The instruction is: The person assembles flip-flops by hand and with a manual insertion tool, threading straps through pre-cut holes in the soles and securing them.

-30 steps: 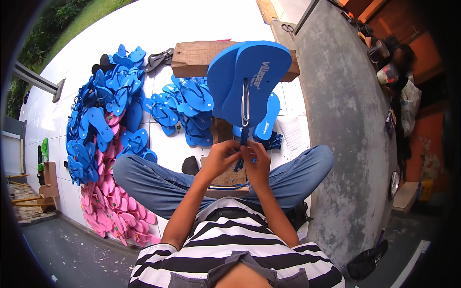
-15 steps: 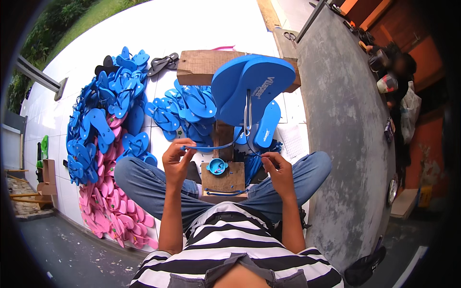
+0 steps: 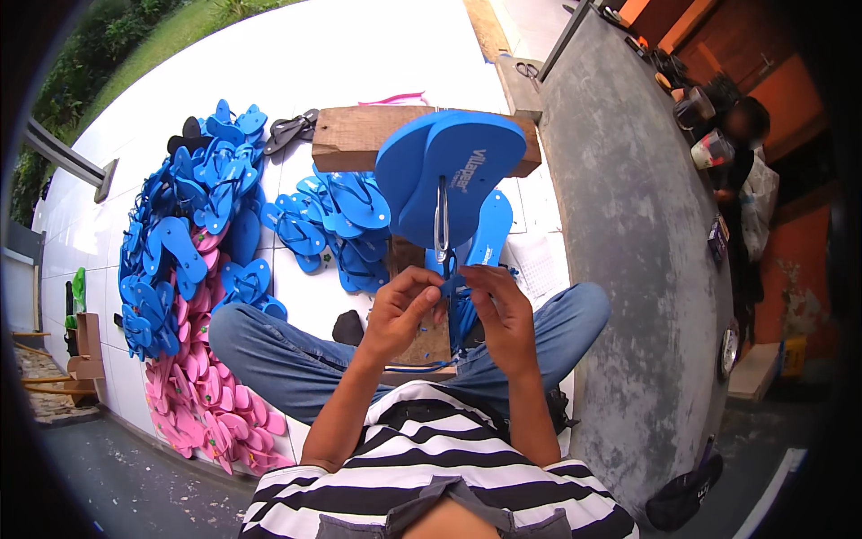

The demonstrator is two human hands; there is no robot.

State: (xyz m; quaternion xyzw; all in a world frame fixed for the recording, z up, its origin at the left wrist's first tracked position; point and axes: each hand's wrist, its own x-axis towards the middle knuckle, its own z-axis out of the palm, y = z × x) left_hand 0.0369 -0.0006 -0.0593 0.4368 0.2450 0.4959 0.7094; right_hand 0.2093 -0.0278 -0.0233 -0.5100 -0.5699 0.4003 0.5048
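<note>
Blue strap (image 3: pixel 449 287) pinched by L hand (image 3: pixel 398 314), ctr frame.
R hand (image 3: pixel 507 319) held just beside, grip can't be told; strap best kept untwisted, in line w/ metal loop (image 3: pixel 442 216).

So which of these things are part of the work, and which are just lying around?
Seemingly part of the work:
- blue strap, between left hand and right hand
- metal loop
- blue soles
- wooden stand

Apparently just lying around:
- dark sandals, beyond the slipper piles
- black cap-like item, lower right
</note>
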